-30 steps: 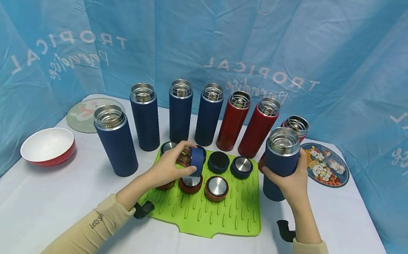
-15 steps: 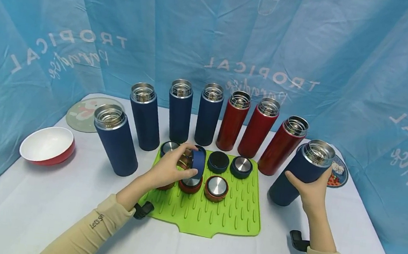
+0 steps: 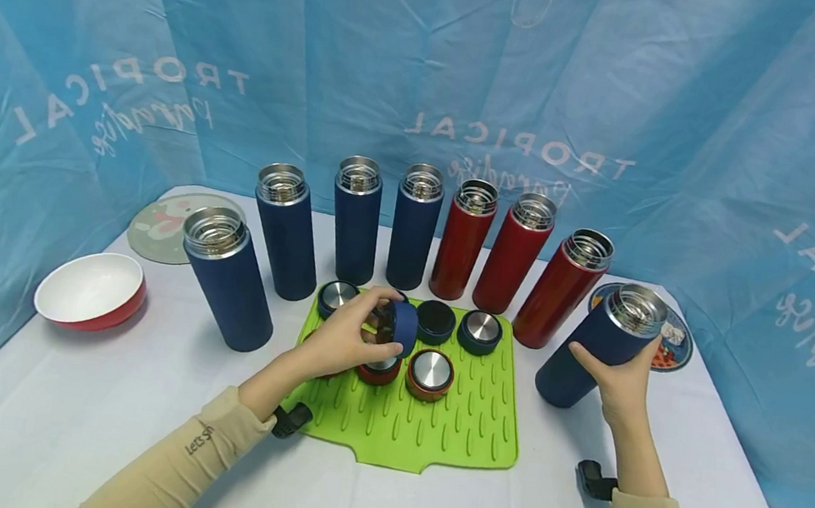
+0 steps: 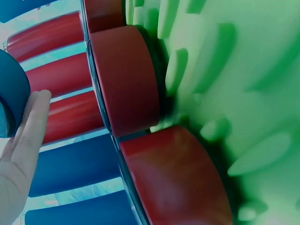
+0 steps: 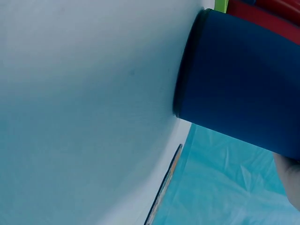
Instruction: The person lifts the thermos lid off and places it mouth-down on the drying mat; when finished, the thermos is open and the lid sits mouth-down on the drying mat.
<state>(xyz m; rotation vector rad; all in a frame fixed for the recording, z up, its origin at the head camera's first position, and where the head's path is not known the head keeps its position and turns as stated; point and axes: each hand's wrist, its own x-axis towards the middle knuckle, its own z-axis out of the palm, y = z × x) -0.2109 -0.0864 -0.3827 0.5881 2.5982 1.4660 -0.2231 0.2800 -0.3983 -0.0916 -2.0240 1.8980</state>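
My left hand (image 3: 341, 337) pinches a blue bottle lid (image 3: 405, 327) on its side, just above the green mat (image 3: 432, 437); the left wrist view also shows this lid (image 4: 11, 93) at its left edge. Below that hand are red lids, one of them a red lid with a steel top (image 3: 430, 374). My right hand (image 3: 622, 386) grips an uncapped blue vacuum bottle (image 3: 588, 350) around its upper body. The bottle stands on the white table at the right; in the right wrist view its base (image 5: 234, 79) meets the cloth.
Uncapped blue bottles (image 3: 356, 227) and red bottles (image 3: 501, 256) stand in an arc behind the mat. More dark blue lids (image 3: 480, 333) lie along the mat's back. A white-and-red bowl (image 3: 90, 289) sits at far left. Round placemats (image 3: 675, 339) lie at both back corners.
My right hand has carried the blue bottle rightward, uncovering the red bottle behind it and covering part of the right placemat. The lid in my left hand has turned and shifted slightly right.
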